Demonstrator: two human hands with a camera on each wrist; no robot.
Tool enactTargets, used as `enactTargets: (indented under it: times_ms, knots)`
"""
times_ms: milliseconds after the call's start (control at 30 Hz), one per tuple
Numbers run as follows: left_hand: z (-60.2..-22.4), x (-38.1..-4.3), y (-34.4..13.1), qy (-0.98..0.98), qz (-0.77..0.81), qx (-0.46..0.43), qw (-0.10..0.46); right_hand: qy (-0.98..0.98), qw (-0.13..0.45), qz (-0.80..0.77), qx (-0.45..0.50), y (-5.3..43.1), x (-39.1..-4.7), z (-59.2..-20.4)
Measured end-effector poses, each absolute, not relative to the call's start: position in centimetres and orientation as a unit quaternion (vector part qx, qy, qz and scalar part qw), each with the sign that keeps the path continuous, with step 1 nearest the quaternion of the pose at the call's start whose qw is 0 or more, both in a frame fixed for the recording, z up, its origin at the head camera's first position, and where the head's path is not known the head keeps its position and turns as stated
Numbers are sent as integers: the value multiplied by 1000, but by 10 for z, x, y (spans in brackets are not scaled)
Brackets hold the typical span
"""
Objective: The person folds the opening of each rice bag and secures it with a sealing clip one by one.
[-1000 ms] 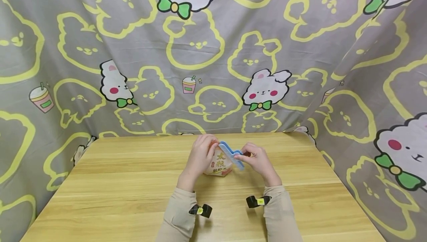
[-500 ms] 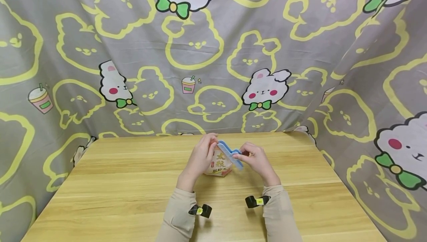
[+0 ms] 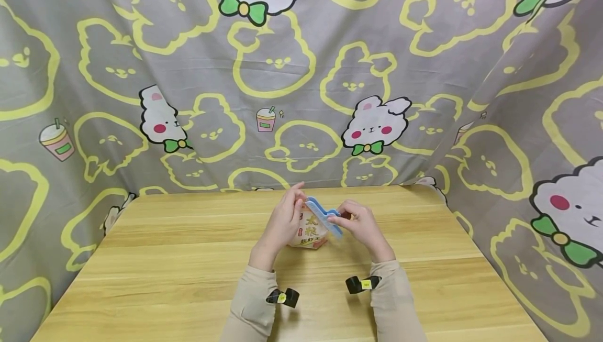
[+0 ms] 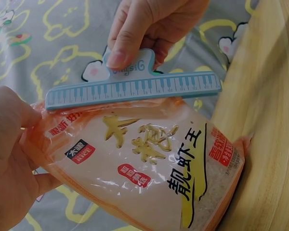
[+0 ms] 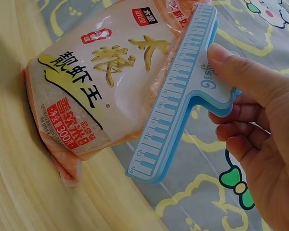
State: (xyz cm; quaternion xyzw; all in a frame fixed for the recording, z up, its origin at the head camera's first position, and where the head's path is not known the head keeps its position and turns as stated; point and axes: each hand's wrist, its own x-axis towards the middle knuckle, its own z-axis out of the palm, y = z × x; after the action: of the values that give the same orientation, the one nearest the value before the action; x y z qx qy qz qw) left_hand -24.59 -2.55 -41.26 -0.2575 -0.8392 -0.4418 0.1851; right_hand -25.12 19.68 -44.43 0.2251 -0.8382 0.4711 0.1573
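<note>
A clear and orange bag of rice (image 3: 308, 229) stands on the table, its top edge leaning toward the left. Across that top edge lies a long blue bag clip (image 4: 135, 90) with piano keys and numbers printed on it. My right hand (image 3: 360, 221) pinches the clip's handle, thumb on the printed face and fingers behind. At the bag's upper left side, my left hand (image 3: 283, 219) holds the edge, thumb in front and a finger behind it in the left wrist view. One left finger points up, off the bag. The clip covers the bag's top rim.
The wooden table (image 3: 165, 258) reaches back to a grey curtain (image 3: 301, 75) with yellow outlines and rabbit faces. Curtain also hangs along both sides. A black wrist camera (image 3: 285, 297) sits at the left cuff and another camera (image 3: 360, 284) at the right.
My left fingers have straightened and lifted at the bag's top corner. The clip and my right hand have shifted very slightly up and left. The bag stays in place.
</note>
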Motion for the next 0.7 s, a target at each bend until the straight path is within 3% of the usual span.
enactTargets:
  times_ms: [700]
  knots:
    - [-415, -250, -37, -849, -434, -228, 199, -858, 178, 447, 181, 191, -252, -443]
